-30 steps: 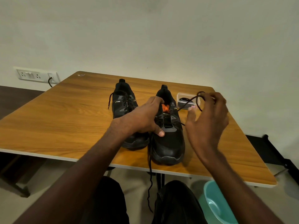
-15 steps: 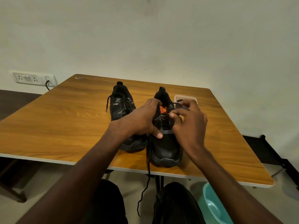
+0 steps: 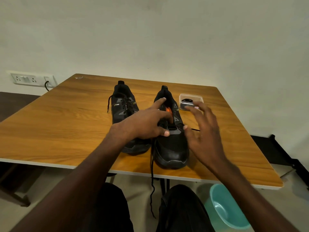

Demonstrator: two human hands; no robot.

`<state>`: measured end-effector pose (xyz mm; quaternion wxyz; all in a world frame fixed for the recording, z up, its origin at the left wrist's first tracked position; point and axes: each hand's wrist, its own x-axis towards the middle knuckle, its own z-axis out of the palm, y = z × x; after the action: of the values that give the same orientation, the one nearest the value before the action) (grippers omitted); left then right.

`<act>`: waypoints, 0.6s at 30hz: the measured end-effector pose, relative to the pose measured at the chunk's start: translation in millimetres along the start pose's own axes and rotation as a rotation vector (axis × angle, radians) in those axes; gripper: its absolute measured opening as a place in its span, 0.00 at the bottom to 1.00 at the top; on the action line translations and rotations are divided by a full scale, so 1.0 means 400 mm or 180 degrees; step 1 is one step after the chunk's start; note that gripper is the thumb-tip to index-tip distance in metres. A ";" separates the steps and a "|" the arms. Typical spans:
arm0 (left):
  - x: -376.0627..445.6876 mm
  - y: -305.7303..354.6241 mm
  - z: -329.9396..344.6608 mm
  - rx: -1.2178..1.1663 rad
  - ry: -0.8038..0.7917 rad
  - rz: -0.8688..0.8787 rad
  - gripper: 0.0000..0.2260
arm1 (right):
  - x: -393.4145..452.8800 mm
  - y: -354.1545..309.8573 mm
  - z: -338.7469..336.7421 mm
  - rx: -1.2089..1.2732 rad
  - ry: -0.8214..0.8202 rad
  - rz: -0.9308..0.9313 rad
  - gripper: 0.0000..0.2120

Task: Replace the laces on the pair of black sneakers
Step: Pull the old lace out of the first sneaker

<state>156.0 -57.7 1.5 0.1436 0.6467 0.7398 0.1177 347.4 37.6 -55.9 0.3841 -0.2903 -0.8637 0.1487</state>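
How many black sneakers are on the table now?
2. The left sneaker stands laced toward the table's middle. The right sneaker stands beside it near the front edge, with the left hand resting on it. None seems hidden.

black sneakers (orange tongue lining), wood-grain table, teal basin.

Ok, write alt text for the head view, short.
Two black sneakers sit side by side on a wooden table; the left hand rests on the right sneaker, whose lace hangs off the table edge. The right hand hovers open beside it, near a small clear box. The left sneaker is laced.
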 end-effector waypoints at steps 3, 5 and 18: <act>0.002 0.007 0.006 -0.0105 0.0333 0.0153 0.13 | 0.003 -0.009 0.011 0.0115 -0.0736 -0.0256 0.29; 0.008 0.014 0.014 -0.0101 0.0642 0.0207 0.09 | 0.008 0.002 0.015 0.0093 -0.1005 -0.0159 0.34; 0.010 0.024 0.008 -0.0190 0.1130 0.0177 0.04 | 0.000 0.016 0.001 0.0137 -0.1241 0.0097 0.38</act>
<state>165.5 -52.3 1.7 0.0266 0.6314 0.7316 0.2559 349.7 42.5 -59.4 0.2133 -0.2608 -0.9139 0.2263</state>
